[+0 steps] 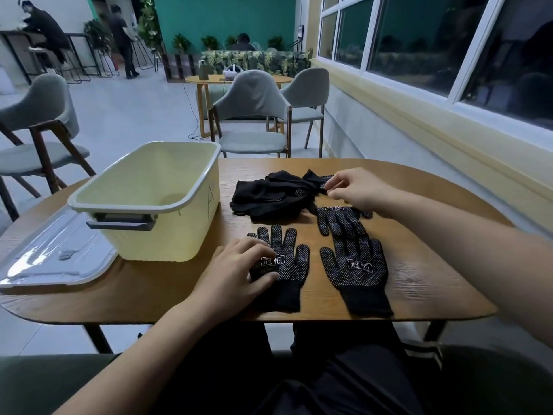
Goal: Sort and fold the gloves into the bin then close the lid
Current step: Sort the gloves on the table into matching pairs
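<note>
Three dotted gloves lay flat on the tabletop (419, 283) right of the bin (167, 235): the nearest glove (291, 266) just beside it, a second glove (359, 265) further right, and a third glove (338, 220) beyond that. A dark pile (269, 196) of more gloves (count not readable) sat right of the bin's far end. One bin, open, no gloves seen inside; one lid (57, 259) lay flat on its left.

The left hand (239, 265) rested on the nearest glove, fingers loose, gripping nothing. The right hand (356, 187) pinched cloth at the pile's right edge.

Judged: the knit gloves would be light and limp, with grippy dots; best taken at the cuff.
</note>
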